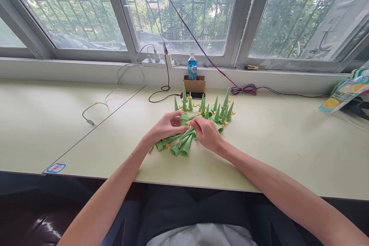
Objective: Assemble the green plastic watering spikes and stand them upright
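A green plastic plant watering spike [183, 120] is gripped in the fingers of my left hand [167, 125], wide threaded end up and point down. Beside it my right hand [205, 132] pinches a small yellow valve [188, 124] against the spike's side; the fingertips hide part of it. Below both hands lie several loose green spikes [186, 147] with open threaded ends toward me. Behind them, more green spikes [217, 113] stand point up, several with yellow valves sticking out.
At the back are a blue-labelled bottle [192, 67] in a cardboard box [194, 84], a dark phone [197, 95], a power strip [158, 62] and a coiled cable [245, 89]. A white cable [90, 122] lies left. Plastic packaging [344, 90] sits far right.
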A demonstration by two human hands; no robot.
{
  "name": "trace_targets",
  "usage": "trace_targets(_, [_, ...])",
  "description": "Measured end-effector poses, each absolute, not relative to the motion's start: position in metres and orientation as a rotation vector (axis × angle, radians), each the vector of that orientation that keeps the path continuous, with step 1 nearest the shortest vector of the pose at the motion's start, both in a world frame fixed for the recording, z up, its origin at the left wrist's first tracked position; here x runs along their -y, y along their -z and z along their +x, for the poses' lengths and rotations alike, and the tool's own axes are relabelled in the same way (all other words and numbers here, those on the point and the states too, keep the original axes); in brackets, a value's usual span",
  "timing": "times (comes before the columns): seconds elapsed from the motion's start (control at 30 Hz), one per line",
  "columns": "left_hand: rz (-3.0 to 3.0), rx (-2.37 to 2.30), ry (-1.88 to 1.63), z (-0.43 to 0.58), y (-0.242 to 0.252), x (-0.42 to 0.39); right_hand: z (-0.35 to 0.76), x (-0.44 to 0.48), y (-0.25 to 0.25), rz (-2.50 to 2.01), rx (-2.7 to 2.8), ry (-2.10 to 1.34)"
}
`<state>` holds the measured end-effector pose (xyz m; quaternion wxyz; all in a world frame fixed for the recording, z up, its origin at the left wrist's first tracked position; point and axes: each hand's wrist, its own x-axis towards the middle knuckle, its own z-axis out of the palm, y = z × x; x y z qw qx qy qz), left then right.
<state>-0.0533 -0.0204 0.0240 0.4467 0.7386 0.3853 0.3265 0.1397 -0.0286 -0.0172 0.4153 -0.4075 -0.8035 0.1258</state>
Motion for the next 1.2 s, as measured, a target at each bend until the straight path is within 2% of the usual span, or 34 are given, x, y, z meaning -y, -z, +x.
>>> trace_targets(0.87, [1.920, -1.002, -0.839, -0.0520, -0.0217, 0.0208, 0.1389, 0.0277, 0.0205, -1.026, 1.973, -0.431])
trace_targets(1.2, [1.940, -0.958, -1.008, -0.0511, -0.0238, 0.0220, 0.1414, 0.0243, 0.0160, -1.055, 1.762, -0.419])
